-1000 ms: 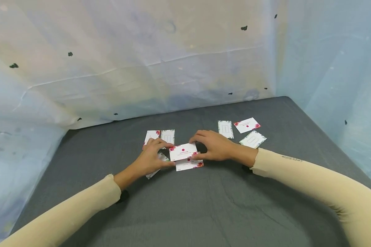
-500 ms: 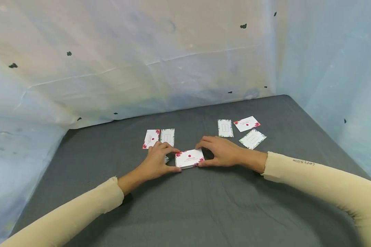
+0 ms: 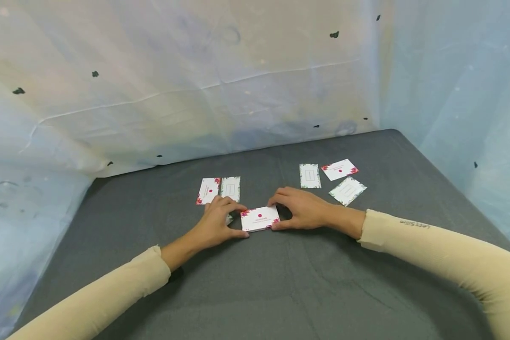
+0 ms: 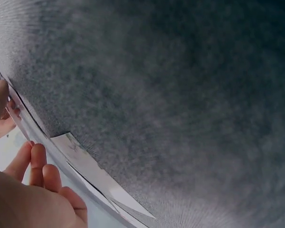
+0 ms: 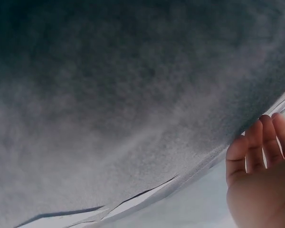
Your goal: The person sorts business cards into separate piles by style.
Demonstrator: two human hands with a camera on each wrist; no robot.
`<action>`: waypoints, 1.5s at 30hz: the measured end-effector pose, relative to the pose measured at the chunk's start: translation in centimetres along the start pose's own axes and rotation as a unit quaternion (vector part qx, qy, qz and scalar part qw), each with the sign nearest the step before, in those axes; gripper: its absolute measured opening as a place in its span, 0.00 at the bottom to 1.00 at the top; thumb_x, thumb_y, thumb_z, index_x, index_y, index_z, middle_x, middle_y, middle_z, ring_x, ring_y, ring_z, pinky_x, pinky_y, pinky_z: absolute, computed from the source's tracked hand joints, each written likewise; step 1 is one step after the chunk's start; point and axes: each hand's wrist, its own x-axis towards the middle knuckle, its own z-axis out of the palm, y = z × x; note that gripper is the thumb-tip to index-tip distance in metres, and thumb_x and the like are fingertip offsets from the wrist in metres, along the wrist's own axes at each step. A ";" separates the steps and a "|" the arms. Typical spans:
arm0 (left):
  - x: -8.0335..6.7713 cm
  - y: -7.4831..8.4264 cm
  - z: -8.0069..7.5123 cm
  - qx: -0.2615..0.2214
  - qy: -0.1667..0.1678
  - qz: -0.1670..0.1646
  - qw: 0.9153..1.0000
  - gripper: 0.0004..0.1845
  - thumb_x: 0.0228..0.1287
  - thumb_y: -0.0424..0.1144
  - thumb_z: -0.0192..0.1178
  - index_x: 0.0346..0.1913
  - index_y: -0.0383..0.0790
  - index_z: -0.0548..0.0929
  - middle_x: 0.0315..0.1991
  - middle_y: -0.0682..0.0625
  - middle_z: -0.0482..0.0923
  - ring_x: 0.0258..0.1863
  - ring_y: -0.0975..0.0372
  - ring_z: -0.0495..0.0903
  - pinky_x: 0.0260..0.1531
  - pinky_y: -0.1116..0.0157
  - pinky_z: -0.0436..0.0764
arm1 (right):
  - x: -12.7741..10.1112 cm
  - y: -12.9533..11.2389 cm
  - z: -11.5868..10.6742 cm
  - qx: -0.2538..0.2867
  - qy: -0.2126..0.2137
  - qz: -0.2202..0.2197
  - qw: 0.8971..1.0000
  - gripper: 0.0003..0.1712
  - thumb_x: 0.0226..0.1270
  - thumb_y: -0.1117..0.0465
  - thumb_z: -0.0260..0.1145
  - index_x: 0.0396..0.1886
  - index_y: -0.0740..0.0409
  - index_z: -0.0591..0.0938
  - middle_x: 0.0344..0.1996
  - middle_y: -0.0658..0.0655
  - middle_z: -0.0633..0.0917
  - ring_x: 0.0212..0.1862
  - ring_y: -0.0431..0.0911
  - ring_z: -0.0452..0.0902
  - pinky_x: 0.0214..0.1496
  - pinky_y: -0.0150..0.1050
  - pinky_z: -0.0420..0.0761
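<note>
A white card with red flowers at its corners and a dot in the middle [image 3: 259,218] lies on the grey cloth at the centre, with at least one more card's edge just below it. My left hand [image 3: 212,224] grips its left end between thumb and fingers. At the opposite end, my right hand [image 3: 301,208] pinches the card the same way. Part of a green-edged card [image 3: 229,219] shows behind the left fingers; the rest is hidden. In the left wrist view, the left hand [image 4: 42,194] holds a thin card edge, and other cards [image 4: 97,173] lie beyond.
Behind the left hand lie a red-flowered card [image 3: 208,191] and a green-edged card [image 3: 231,189], side by side. Farther right are a green-edged card [image 3: 310,176], a red-flowered card [image 3: 340,169] and a tilted green-edged card [image 3: 347,191]. Pale sheeting [image 3: 221,113] borders the table's back.
The upper red-flowered card, earlier held offset above another, has come down and right to lie squarely over it. Both hands moved with it, then stayed almost still for the last half second.
</note>
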 end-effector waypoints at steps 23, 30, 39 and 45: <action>-0.3 -0.3 0.1 0.020 -0.012 0.001 1.000 0.28 0.48 0.53 0.78 0.54 0.52 0.85 0.50 0.53 0.80 0.50 0.58 0.69 0.45 0.55 0.61 | 0.4 -0.4 0.2 0.004 -0.026 0.024 0.999 0.32 0.58 0.31 0.68 0.57 0.40 0.79 0.52 0.44 0.76 0.54 0.40 0.72 0.55 0.42 0.76; -0.2 -0.3 0.1 0.016 -0.013 -0.003 1.000 0.29 0.48 0.54 0.78 0.55 0.52 0.85 0.51 0.53 0.79 0.52 0.57 0.69 0.47 0.54 0.59 | 0.2 -0.2 0.0 0.016 -0.020 0.012 1.000 0.31 0.59 0.34 0.69 0.58 0.41 0.79 0.51 0.43 0.76 0.53 0.39 0.73 0.55 0.41 0.76; -0.1 -0.3 0.2 0.024 -0.010 0.002 1.000 0.30 0.47 0.54 0.78 0.55 0.52 0.84 0.50 0.54 0.79 0.50 0.58 0.69 0.47 0.51 0.59 | 0.0 -0.1 0.0 0.018 -0.022 0.009 1.000 0.29 0.60 0.36 0.68 0.59 0.41 0.79 0.51 0.43 0.77 0.50 0.38 0.74 0.54 0.40 0.76; -0.2 -0.4 0.2 0.029 -0.011 0.001 1.000 0.31 0.47 0.56 0.78 0.56 0.52 0.84 0.51 0.54 0.79 0.50 0.58 0.69 0.46 0.52 0.58 | 0.0 -0.2 0.0 0.020 -0.018 0.009 1.000 0.28 0.60 0.37 0.69 0.58 0.41 0.80 0.51 0.44 0.77 0.46 0.37 0.73 0.51 0.39 0.76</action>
